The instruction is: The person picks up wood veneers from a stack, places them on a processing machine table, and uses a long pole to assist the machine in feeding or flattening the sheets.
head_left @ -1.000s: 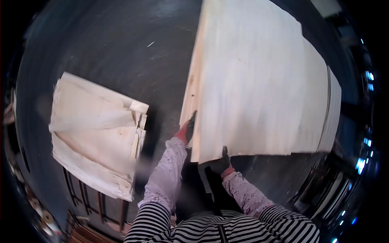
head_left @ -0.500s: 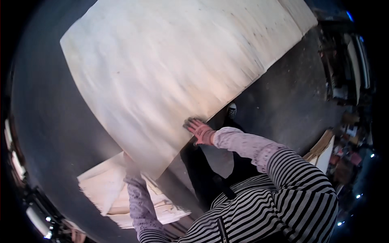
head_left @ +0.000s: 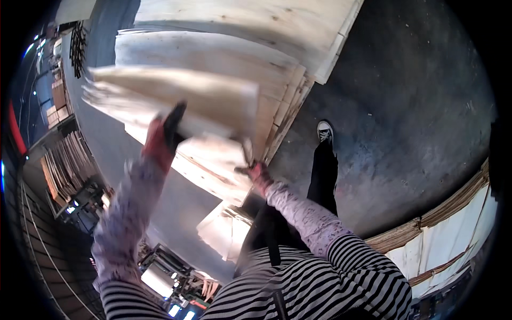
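A pale wood veneer sheet (head_left: 213, 90), smeared by motion, is lifted and curled above a stack of similar veneer sheets (head_left: 213, 50). My left hand (head_left: 162, 138), in a red glove with dark fingertips, is raised in front of the sheet's near side. Its fingers are spread apart; whether they touch the sheet is blurred. Lower and to the right, my right hand (head_left: 260, 176), gloved the same way, is closed at the sheet's near right corner. More veneer (head_left: 213, 160) lies beneath and between both hands.
A small veneer pile (head_left: 226, 229) lies nearer my body. Stacked veneer (head_left: 426, 245) with brown edges runs along the right. At the left stand a bundle of upright boards (head_left: 69, 162) and machinery (head_left: 160, 277). My shoe (head_left: 325, 130) rests on the dark floor (head_left: 394, 133).
The view has swung round. The large sheet lying flat under my hands before is no longer in front of them; a curled sheet is now lifted there. My left hand has risen and its fingers are spread.
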`<state>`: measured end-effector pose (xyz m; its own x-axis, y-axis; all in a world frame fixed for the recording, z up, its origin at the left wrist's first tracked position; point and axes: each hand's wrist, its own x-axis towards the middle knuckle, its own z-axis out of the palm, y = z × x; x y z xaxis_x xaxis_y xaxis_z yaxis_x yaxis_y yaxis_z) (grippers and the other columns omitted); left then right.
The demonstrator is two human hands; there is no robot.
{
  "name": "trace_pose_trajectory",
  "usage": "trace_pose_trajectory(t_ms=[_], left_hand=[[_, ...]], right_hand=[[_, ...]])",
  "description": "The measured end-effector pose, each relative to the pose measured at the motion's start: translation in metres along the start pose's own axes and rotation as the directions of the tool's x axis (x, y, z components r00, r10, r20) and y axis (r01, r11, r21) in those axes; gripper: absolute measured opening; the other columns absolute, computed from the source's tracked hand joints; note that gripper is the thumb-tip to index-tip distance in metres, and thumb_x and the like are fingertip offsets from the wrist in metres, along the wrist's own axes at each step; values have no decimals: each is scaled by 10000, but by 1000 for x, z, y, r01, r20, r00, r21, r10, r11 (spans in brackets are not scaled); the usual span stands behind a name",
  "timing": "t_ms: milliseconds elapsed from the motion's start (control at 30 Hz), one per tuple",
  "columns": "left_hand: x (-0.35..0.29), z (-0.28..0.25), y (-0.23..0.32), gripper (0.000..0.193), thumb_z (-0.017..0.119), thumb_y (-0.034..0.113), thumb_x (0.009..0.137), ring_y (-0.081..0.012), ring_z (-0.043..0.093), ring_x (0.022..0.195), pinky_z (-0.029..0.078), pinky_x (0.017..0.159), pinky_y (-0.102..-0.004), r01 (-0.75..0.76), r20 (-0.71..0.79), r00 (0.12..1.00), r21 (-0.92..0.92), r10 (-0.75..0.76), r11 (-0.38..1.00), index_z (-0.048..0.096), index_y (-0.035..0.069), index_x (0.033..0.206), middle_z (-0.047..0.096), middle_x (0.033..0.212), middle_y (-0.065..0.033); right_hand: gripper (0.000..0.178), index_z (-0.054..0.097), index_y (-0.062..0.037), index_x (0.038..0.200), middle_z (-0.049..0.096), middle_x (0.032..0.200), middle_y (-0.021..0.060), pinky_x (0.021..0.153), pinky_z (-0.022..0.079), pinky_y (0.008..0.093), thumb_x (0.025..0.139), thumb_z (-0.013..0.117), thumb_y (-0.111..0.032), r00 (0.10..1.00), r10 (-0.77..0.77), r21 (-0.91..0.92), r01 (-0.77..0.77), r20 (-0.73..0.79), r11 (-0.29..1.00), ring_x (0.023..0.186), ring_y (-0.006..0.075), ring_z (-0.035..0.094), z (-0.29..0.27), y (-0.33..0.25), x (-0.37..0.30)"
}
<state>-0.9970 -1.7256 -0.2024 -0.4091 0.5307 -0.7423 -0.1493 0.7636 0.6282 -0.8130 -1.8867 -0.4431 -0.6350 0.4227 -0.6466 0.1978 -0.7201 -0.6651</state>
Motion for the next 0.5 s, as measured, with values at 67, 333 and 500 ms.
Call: trace_pose_trajectory(t_ms=[67, 333, 500], left_hand=[[80, 34, -2, 412, 544, 173, 836, -239, 533, 998, 471, 835, -363, 39, -37, 998, -266, -51, 963, 414, 8, 1190, 531, 1016, -109], [144, 68, -62, 391, 537, 270, 822, -268, 333, 1212, 159, 1017, -434, -585, 303, 553, 805, 776, 102, 491, 158, 1194, 442, 1258, -85], [167, -16, -175, 514, 386, 378, 870, -255, 193, 1285, 131, 1041, -416, -229, 155, 715, 973, 682, 19, 273, 197, 1337, 229, 1398, -30]], right_hand=[[360, 613, -48, 971, 636, 861, 80, 713, 457, 266, 730, 660, -311, 888, 391, 194, -439, 240, 877, 823, 168, 590, -44, -46, 22], [290, 562, -65, 1061, 562, 800, -20, 630, 397, 189, 869, 476, -264, 995, -37, 611, 88, -96, 786, 696, 64, 506, -134, -87, 95], [285, 528, -67, 1108, 553, 872, 10, 669, 414, 216, 874, 476, -221, 990, 17, 607, 71, -138, 791, 746, 98, 514, -91, -69, 62]])
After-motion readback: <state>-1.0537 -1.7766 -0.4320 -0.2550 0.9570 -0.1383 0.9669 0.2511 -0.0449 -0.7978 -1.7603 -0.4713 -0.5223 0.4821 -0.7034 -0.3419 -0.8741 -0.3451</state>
